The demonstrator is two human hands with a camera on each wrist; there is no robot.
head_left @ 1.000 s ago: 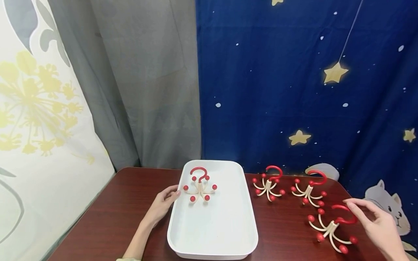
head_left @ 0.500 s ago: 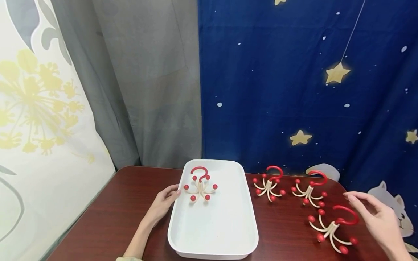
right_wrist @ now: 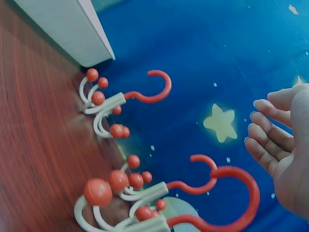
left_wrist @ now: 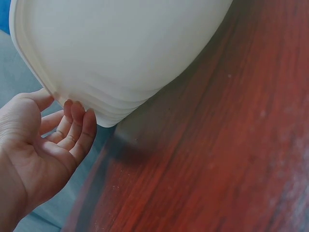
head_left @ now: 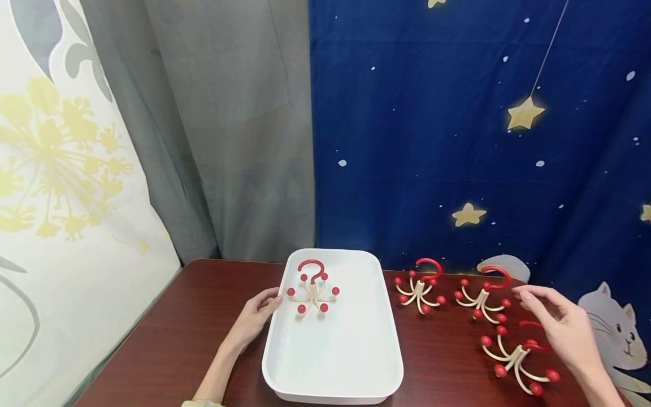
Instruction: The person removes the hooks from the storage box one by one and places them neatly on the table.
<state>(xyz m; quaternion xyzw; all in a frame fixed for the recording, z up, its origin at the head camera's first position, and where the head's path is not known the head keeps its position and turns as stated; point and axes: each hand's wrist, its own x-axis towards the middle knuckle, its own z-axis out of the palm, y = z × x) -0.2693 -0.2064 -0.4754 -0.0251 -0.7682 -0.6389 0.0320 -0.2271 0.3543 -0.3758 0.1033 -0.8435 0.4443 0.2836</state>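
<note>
My left hand [head_left: 254, 317] holds the left rim of a white tray [head_left: 333, 356], thumb at the rim and fingers against its outer wall in the left wrist view. Inside the tray, toward the back, stands a claw-shaped hanger [head_left: 312, 292] with a red hook and cream arms tipped with red balls. Three matching hangers stand on the table to the right: one beside the tray [head_left: 419, 289], one farther right [head_left: 481, 298], and one at the front [head_left: 517, 355]. My right hand [head_left: 564, 328] is above the front hanger, partly hiding its red hook. Its fingers are bent loosely, holding nothing.
A dark red-brown table [head_left: 203, 316] carries everything. Behind it hang a grey curtain [head_left: 244, 169] and a blue star-patterned curtain [head_left: 407, 141]. A white patterned cloth [head_left: 76, 271] hangs at the left.
My right hand was at the front hanger's red hook, rose off it, and has shifted left toward the back right hanger. The hangers stay in place, and my left hand stays on the tray.
</note>
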